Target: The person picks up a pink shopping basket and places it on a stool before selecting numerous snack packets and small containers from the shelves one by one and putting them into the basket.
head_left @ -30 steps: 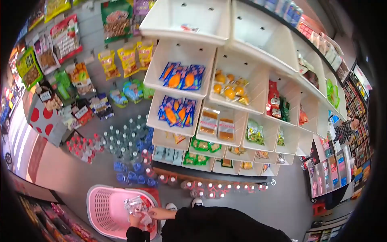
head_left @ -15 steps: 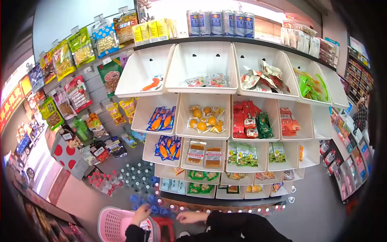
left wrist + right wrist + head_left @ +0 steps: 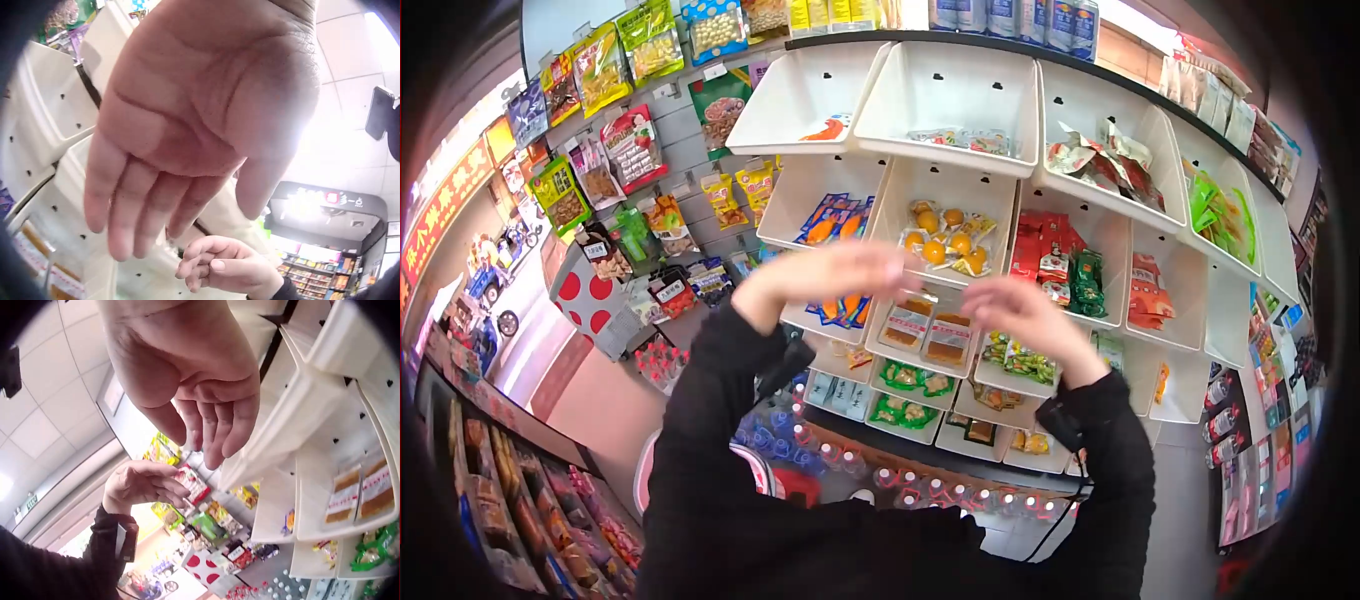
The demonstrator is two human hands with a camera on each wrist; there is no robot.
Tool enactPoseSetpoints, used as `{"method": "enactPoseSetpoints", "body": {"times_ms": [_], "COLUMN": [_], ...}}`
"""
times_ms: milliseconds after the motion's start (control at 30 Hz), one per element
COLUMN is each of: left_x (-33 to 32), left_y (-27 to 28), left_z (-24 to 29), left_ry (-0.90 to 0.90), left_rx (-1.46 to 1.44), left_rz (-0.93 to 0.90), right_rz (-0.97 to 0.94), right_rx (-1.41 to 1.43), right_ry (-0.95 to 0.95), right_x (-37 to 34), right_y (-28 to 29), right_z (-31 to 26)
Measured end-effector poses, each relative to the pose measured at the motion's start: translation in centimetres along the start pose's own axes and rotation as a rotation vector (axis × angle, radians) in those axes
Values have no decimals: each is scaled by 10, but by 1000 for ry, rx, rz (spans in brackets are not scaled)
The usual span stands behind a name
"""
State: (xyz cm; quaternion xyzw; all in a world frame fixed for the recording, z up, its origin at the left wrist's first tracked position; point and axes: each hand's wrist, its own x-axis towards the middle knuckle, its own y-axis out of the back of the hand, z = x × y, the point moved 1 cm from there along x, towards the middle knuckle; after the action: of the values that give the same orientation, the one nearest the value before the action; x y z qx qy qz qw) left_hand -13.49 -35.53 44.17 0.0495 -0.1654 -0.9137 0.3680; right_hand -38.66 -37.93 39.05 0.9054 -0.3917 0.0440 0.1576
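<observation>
Left hand (image 3: 825,272), right hand (image 3: 1032,318): grip is relaxed, empty | before white bins (image 3: 955,88) | any reach should better pass clear of rims (image 3: 950,160)

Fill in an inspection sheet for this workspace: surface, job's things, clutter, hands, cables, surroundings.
Surface: tiered white bins, stocked with packets.
Job's things: round orange snacks and brown packs, in bins behind the hands.
Clutter: bottles along the floor; pink basket, mostly hidden by a sleeve.
Hands: left hand and right hand before the bins, apart, fingers relaxed, both empty.
Cables: thin dark cord by the right sleeve.
Surroundings: hanging snack bags; vehicles outside, left.
</observation>
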Motion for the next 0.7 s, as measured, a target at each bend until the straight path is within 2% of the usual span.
{"method": "enactPoseSetpoints", "body": {"times_ms": [133,267,300,467,600,667,700], "left_x": [29,52,58,87,118,133,139], "left_y": [46,76,82,106,132,142,147], "left_z": [41,64,68,83,79,70,63], "left_ry": [-151,-195,-207,-240,-151,-52,-12], "left_rx": [-192,-302,-348,-326,-171,-97,-39], "left_rz": [104,109,105,112,392,518,542], "right_rz": [127,229,251,367,395,359,337], "right_rx": [-146,-349,-327,-422,-611,-865,-1057], "right_ry": [120,103,84,102,23,-27,56], "right_x": [11,36,41,87,133,155,170], "right_y": [26,53,55,80,94,99,105], "right_z": [-52,-101,-115,-137,-129,-118,-104]}}
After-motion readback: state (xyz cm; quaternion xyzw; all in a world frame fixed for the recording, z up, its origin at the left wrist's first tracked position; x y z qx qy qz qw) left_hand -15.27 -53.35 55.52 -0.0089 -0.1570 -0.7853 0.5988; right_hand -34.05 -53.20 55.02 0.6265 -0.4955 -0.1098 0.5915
